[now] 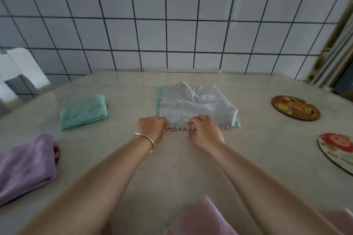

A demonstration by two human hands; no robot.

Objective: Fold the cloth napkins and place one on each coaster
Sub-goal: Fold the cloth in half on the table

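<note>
White cloth, a napkin [193, 105] with a green one partly showing beneath it, lies on the pale counter [172, 168] at the centre of the frame, partly folded and rumpled toward its far side. The left hand [150, 127], with a bangle [145, 140] on its wrist, has its fingers curled onto the napkin's near left corner, grasping it. The right hand [205, 129] pinches the near edge just right of centre. At centre left lies a folded green napkin [82, 111]; at lower left a folded purple napkin [24, 166] covers most of a coaster [57, 153]. Two bare round coasters sit at the right edge: one higher [295, 108], one lower [338, 150]. A tiled wall [172, 21] fills the upper frame.
</note>
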